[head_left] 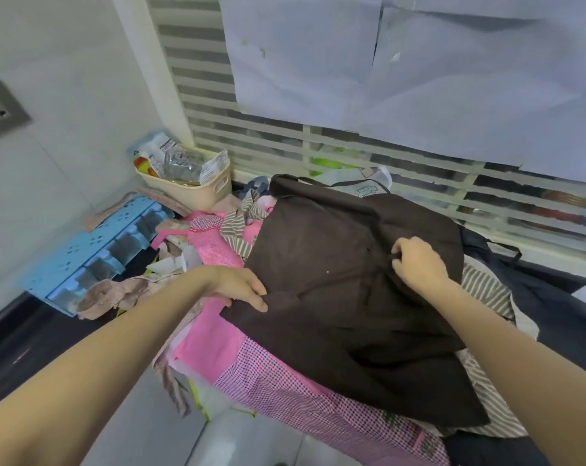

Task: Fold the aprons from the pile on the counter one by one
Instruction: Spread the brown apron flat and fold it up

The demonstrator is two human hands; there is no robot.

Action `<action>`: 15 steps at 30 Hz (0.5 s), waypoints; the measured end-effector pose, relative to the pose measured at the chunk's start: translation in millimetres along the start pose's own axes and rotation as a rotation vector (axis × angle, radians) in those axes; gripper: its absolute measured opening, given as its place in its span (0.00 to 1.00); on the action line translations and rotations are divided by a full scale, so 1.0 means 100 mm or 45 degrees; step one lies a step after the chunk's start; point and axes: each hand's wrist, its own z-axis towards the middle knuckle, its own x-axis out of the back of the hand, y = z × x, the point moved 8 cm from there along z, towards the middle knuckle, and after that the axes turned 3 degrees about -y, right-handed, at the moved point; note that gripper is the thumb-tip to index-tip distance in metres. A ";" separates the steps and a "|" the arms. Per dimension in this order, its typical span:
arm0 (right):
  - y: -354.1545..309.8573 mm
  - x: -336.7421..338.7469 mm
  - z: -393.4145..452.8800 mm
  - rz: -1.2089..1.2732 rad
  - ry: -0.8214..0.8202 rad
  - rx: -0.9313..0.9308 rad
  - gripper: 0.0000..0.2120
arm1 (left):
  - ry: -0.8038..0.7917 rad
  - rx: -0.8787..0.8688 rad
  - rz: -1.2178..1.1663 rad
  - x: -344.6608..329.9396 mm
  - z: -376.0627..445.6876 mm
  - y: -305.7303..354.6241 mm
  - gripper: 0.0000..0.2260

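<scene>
The dark brown apron [345,297] lies on top of the pile [268,381]. The left hand [241,287], arm stretched out, pinches its edge at nine o'clock. The right hand [417,264] curls its fingers round a fold at three o'clock.

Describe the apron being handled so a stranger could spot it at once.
Look at the heap of cloth on the counter below the slatted window. On top lies the dark brown apron, gripped by both hands. It alone is plain brown; its neighbours are pink or striped.

head view, facing down, close over counter [22,334]
</scene>
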 end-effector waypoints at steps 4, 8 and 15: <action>-0.02 -0.61 -0.28 -0.058 -0.544 0.014 0.31 | -0.102 -0.143 0.145 -0.10 -0.01 0.22 0.06; -0.35 -0.86 -0.70 0.713 -0.820 -0.020 0.30 | 0.042 -0.372 -0.064 0.12 -0.07 0.44 0.08; -0.46 -0.96 -1.00 0.821 -1.261 -0.050 0.15 | 0.265 -0.357 -0.048 0.39 0.03 0.52 0.14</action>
